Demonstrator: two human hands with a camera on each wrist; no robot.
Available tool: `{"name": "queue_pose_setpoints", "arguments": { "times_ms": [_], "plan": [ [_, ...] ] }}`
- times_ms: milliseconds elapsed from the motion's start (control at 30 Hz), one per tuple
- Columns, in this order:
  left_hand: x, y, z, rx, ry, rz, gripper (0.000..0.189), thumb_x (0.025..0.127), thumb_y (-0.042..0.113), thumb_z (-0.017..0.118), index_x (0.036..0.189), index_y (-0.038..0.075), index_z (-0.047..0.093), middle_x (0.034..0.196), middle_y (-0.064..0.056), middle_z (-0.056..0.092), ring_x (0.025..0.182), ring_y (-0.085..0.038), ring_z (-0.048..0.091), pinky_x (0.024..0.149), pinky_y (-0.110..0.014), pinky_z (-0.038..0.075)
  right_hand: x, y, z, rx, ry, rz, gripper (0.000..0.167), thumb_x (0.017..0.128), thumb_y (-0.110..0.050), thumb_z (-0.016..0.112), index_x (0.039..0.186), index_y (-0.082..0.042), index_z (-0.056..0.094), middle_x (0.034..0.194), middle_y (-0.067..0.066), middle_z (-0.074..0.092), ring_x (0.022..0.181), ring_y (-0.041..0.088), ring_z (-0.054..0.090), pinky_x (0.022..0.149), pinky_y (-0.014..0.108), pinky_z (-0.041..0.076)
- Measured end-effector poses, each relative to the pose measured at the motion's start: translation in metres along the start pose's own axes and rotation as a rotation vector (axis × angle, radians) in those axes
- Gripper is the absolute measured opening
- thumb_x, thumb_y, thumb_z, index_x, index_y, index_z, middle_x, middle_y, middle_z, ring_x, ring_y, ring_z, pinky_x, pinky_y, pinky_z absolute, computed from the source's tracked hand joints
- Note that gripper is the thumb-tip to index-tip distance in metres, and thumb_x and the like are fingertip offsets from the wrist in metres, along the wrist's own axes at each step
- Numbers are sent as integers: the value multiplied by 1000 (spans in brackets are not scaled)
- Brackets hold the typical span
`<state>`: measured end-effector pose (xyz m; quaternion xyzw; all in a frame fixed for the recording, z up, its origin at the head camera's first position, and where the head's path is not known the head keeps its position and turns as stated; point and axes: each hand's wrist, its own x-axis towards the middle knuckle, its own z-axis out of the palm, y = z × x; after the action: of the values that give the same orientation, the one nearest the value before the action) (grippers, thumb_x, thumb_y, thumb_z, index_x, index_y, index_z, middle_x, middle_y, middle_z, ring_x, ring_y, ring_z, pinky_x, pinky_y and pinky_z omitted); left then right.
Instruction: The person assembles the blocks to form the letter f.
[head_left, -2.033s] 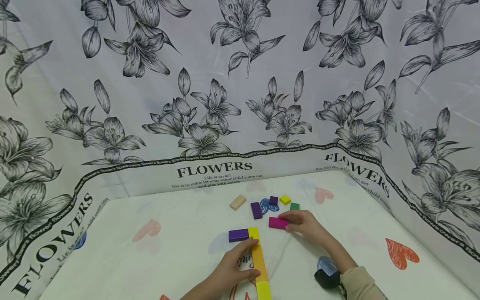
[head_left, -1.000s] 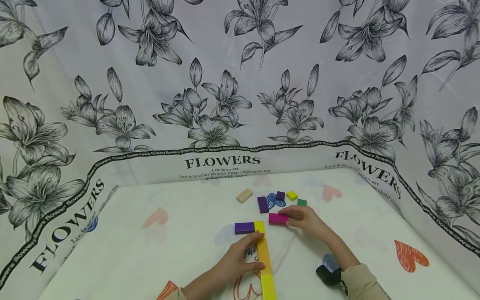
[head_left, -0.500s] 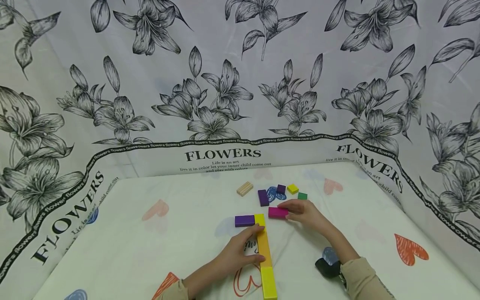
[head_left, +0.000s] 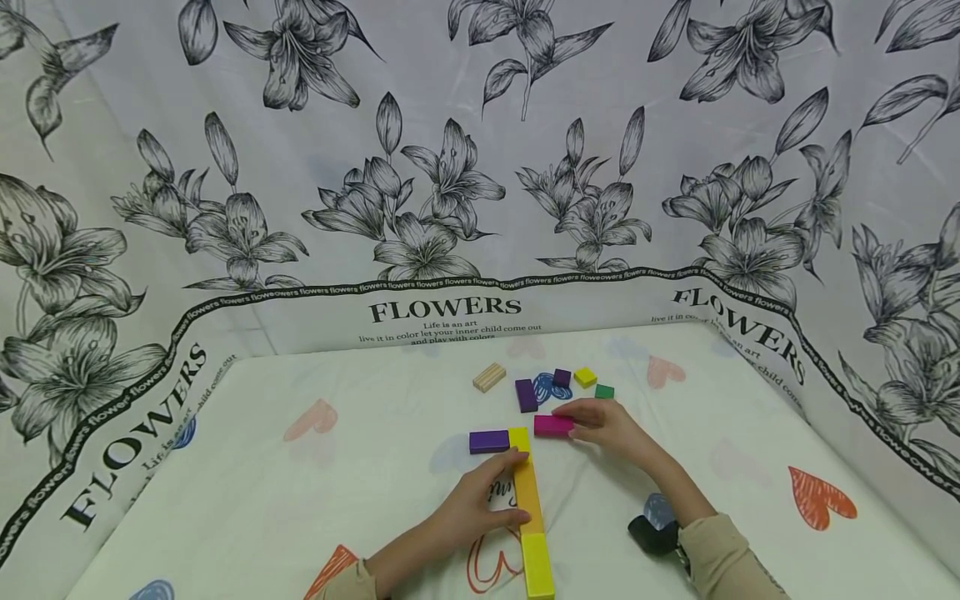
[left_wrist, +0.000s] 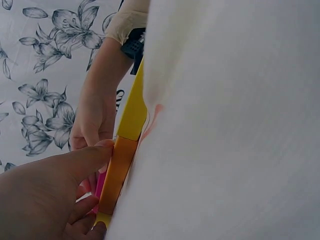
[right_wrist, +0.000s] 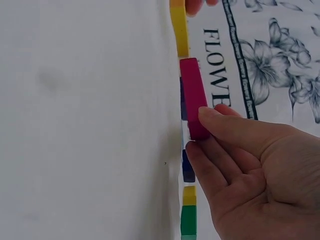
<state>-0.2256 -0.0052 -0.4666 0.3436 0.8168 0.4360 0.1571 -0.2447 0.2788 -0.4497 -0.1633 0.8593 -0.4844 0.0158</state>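
Pinching the magenta block by one end, the right hand bared the other, while the left hand gripped the orange block (seemingly to steady it).

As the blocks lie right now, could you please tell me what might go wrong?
The right hand pinches the magenta block close beside the far yellow block; moving it nearer might knock that one out of line. The left hand touches the orange block, so a slip could open its join with the near yellow block.
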Motion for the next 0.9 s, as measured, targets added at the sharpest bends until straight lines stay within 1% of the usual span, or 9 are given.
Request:
{"name": "queue_pose_setpoints", "arguments": {
  "times_ms": [200, 433, 533, 700, 900],
  "plan": [
    [0, 0, 0, -6, -6, -17, 72, 83, 40, 74, 146, 26, 42, 149, 9, 47, 143, -20, 39, 119, -49, 31, 2, 1, 1, 7, -8, 13, 36, 92, -2, 63, 128, -2, 61, 129, 19, 64, 125, 38, 57, 103, 42, 50],
    [0, 1, 0, -14, -7, -13, 72, 83, 40, 75, 146, 26, 42, 149, 9, 47, 143, -20, 40, 120, -48, 31, 1, 0, 2, 6, -25, 16, 36, 92, -1, 63, 128, -2, 61, 129, 18, 65, 125, 38, 58, 104, 43, 50],
    [1, 0, 0, -8, -8, -6, 73, 83, 40, 75, 146, 26, 41, 149, 9, 47, 143, -20, 39, 119, -48, 31, 0, 0, 2, 7, -30, 19, 36, 91, -1, 63, 128, -3, 62, 129, 17, 65, 125, 37, 58, 103, 41, 50],
    [1, 0, 0, 0, -7, -3, 73, 83, 39, 75, 147, 26, 41, 150, 9, 46, 144, -20, 39, 120, -49, 31, -1, 0, 2, -5, -33, 2, 36, 92, -1, 63, 127, -2, 62, 128, 18, 65, 124, 38, 58, 103, 41, 51],
    [1, 1, 0, 11, -5, -4, 73, 83, 39, 75, 147, 26, 41, 150, 8, 46, 144, -21, 38, 120, -49, 30, -1, 0, 3, 3, -52, 18, 37, 91, 0, 63, 128, -4, 61, 129, 17, 65, 125, 37, 58, 103, 40, 51]
  ]
}}
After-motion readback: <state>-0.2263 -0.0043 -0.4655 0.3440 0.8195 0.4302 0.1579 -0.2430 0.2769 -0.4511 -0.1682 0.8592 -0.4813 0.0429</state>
